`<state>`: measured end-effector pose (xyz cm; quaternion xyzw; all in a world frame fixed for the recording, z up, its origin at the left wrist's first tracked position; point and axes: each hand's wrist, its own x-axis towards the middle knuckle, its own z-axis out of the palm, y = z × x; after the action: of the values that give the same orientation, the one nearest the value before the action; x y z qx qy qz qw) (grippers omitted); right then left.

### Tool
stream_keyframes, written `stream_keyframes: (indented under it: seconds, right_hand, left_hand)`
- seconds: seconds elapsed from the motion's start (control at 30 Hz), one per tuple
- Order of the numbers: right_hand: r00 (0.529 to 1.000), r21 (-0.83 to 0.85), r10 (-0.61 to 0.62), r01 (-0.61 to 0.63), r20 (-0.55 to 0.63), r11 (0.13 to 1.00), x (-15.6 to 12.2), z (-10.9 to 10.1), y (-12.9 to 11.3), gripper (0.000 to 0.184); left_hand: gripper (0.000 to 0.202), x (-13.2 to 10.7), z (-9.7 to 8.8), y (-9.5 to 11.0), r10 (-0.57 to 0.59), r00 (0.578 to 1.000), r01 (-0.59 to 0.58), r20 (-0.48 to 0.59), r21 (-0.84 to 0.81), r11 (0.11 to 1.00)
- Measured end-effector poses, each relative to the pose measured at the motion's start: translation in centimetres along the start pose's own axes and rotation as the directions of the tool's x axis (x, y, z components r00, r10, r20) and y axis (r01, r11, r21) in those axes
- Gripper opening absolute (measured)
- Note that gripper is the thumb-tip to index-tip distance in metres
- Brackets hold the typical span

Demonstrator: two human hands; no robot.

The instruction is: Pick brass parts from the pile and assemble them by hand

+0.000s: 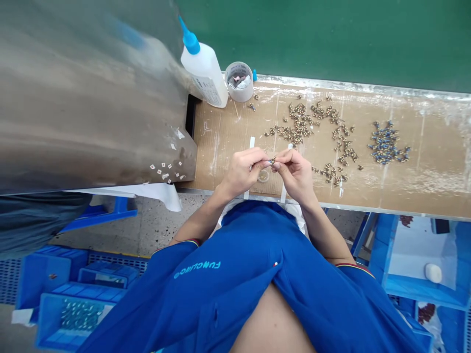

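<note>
My left hand (pixel 241 170) and my right hand (pixel 297 172) meet over the cardboard-covered bench, fingertips pinched together. Between them is a small brass-coloured part (pixel 272 161) with a bit of blue on it; the fingers cover most of it. Just below the fingertips sits a small round clear dish (pixel 263 176). Beyond my hands lies a loose spread of small brass-coloured parts (pixel 298 125), several of them trailing round to the right of my right hand. Farther right is a separate pile of blue and brass parts (pixel 387 143).
A white bottle (pixel 206 71) with a blue nozzle stands beside a round tub (pixel 239 93) at the back left. A metal cabinet (pixel 91 98) borders the left side, with small white paper pieces on it. Blue crates (pixel 55 323) are below the bench on both sides.
</note>
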<state>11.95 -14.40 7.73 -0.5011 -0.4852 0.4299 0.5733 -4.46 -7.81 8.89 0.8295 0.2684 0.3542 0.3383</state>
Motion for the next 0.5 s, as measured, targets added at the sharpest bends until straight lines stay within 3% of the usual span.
stream_keyframes:
  seconds: [0.33,0.5]
  right_hand:
    - [0.998,-0.012,0.007,-0.006,0.062,1.0,-0.8,-0.5,0.2,0.043]
    - [0.996,0.032,0.083,-0.084,0.031,0.996,-1.4,0.4,0.6,0.044]
  left_hand:
    - [0.028,-0.8,0.4,0.1,-0.003,0.999,0.002,0.049,0.021,1.0]
    - [0.03,-1.5,0.7,-0.6,-0.028,1.0,0.028,0.011,-0.027,0.999]
